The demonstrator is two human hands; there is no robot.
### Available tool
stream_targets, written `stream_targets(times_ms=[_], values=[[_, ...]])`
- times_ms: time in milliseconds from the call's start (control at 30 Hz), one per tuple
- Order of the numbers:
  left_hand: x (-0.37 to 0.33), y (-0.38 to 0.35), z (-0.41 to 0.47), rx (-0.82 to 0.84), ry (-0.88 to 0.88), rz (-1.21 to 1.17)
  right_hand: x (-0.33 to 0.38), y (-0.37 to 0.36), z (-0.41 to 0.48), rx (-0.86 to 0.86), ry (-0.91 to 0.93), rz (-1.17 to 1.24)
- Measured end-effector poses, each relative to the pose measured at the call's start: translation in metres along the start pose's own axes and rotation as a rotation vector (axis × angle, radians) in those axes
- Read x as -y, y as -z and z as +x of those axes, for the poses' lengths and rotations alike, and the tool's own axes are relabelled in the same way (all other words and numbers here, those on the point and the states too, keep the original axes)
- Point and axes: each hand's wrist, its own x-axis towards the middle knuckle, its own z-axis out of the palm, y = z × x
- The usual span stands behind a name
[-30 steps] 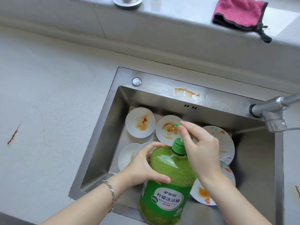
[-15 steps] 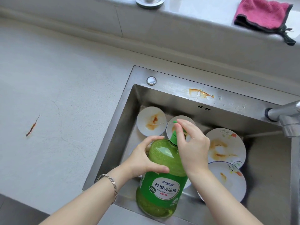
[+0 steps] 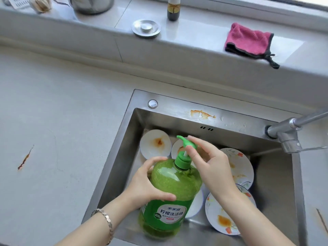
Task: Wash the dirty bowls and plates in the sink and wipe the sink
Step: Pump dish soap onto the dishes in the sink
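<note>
1. Left hand [image 3: 147, 185] wraps the green bottle [image 3: 170, 194], held over the sink [image 3: 113, 160].
2. Right hand [image 3: 211, 166] fingers on the bottle's pump [image 3: 187, 143], seemingly pinching it.
3. Dirty plates [image 3: 237, 167] in the sink, behind and right of the bottle.
4. Pink cloth [image 3: 248, 40] on the ledge behind the sink.

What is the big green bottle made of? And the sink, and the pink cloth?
The green bottle looks like clear, glossy plastic: you can see green liquid through it. The sink looks like brushed stainless steel, grey with dull reflections. The pink cloth looks like soft, fuzzy fabric, perhaps microfibre, with a dark stitched edge.
</note>
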Motion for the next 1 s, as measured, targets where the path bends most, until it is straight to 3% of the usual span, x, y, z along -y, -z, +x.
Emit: stream_targets(times_ms=[100, 200, 333, 467, 667, 833, 900, 1000], values=[[-0.028, 0.012, 0.001, -0.252, -0.091, -0.021, 0.008, 0.028, -0.001, -0.042, 0.039, -0.109], [-0.062, 0.027, 0.015, -0.454, -0.232, 0.008, 0.01, 0.057, 0.009, -0.035, -0.046, -0.33], [-0.106, 0.035, 0.052, -0.585, -0.366, 0.178, 0.009, 0.072, 0.017, 0.145, -0.18, -0.553], [-0.137, 0.046, 0.1, -0.7, -0.375, 0.162, 0.01, 0.074, 0.017, 0.183, -0.205, -0.656], [-0.133, 0.063, 0.135, -0.69, -0.379, 0.192, 0.013, 0.073, 0.012, 0.216, -0.236, -0.66], [-0.132, 0.076, 0.135, -0.59, -0.345, 0.256, 0.013, 0.07, 0.009, 0.199, -0.219, -0.679], [-0.132, 0.071, 0.124, -0.592, -0.23, 0.342, 0.014, 0.067, 0.006, 0.221, -0.22, -0.692], [-0.116, 0.053, 0.106, -0.485, 0.147, 0.558, 0.015, 0.066, 0.0, 0.253, -0.209, -0.715]])
